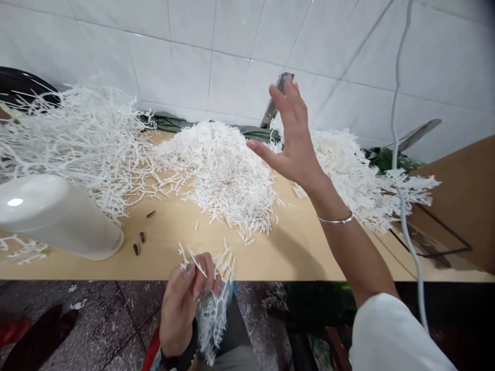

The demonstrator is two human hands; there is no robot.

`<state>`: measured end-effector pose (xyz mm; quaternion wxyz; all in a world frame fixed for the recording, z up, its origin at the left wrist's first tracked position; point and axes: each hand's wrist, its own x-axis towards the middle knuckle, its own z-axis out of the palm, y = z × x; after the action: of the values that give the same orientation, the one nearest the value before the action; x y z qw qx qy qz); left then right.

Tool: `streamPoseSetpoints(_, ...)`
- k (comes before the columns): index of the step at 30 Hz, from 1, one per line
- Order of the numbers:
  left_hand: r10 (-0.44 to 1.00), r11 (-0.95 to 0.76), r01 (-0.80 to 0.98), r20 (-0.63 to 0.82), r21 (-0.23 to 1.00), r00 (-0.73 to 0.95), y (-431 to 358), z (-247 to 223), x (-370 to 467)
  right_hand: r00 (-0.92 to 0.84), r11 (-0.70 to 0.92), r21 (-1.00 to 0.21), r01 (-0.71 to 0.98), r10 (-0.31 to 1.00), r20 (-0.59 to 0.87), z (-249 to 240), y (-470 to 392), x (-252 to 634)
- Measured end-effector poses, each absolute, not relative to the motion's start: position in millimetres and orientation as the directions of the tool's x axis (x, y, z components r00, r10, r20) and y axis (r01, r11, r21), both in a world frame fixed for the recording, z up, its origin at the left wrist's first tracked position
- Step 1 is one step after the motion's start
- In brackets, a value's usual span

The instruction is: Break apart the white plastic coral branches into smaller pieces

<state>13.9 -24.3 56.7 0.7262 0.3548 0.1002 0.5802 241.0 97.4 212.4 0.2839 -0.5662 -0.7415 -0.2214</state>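
My left hand [191, 288], with a dark watch on the wrist, is closed around white branching plastic sprigs [216, 314] just off the table's front edge. Twig tips poke out above its fingers, and a longer bunch hangs down below it. Raised in front of the tiled wall, my right hand [292, 134] has its fingers spread and nothing in them; a bangle circles its wrist. Behind and left of it lies a heap of small white plastic twigs [228, 175]. Another pile of white sprigs [344, 170] is partly hidden by my right forearm.
Large branching white pieces [77, 139] are heaped at the left behind a white cylindrical container [58, 216]. Several dark seeds [142, 237] lie near it. A white cable [402, 206] hangs at the right, before a cardboard box [460, 196]. A metallic strip [270, 108] leans on the wall.
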Motion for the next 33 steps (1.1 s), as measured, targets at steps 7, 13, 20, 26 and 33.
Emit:
streamPoseSetpoints(7,0.868,0.193,-0.684,0.202,0.704,0.454,-8,36,13,-0.058,0.124,-0.128,0.984,0.901,0.431,130,221,223)
streamPoseSetpoints(13,0.848,0.357,-0.605,0.025,0.711,0.529,16,27,31,0.0,0.081,-0.164,0.983,0.898,0.441,55,231,222)
streamPoseSetpoints(20,0.733,0.422,-0.459,0.003,0.782,0.68,21,24,27,-0.047,0.112,-0.178,0.978,0.942,0.333,78,231,232)
streamPoseSetpoints(26,0.638,0.541,-0.421,-0.029,0.728,0.769,24,37,21,-0.144,0.187,-0.214,0.959,0.969,0.2,99,228,245)
streamPoseSetpoints(33,0.657,0.541,-0.461,-0.011,0.703,0.754,25,34,29,-0.093,0.208,-0.177,0.962,0.86,0.502,183,252,244)
